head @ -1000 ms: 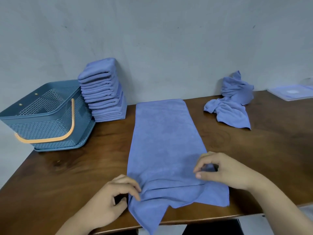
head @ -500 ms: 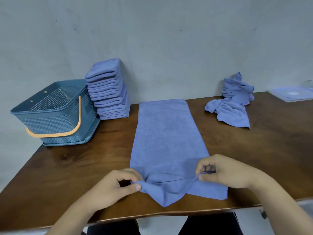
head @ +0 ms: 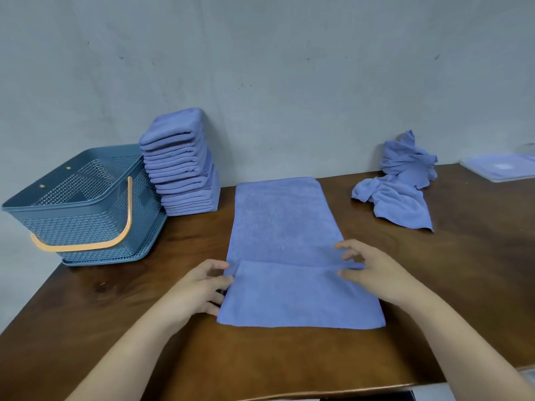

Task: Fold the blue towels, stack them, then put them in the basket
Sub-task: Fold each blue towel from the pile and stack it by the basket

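Observation:
A long blue towel (head: 282, 224) lies flat in the middle of the wooden table (head: 463, 270), its near end folded up over itself. My left hand (head: 199, 287) pinches the left end of the folded flap's edge. At the flap's right corner, my right hand (head: 370, 270) has its thumb and fingers curled on the towel. A tall stack of folded blue towels (head: 181, 163) stands by the wall at the back left. To its left stands the blue perforated basket (head: 72, 209) with an orange handle, nothing showing inside. Crumpled blue towels (head: 399, 186) lie at the back right.
A flat clear plastic lid or tray (head: 500, 169) lies at the far right edge of the table. The grey wall runs directly behind the table. The table's front edge is close below my forearms.
Both hands have carried the towel's near end away from me and laid it over the towel. The hanging corner is now up on the table, and the flap lies flat.

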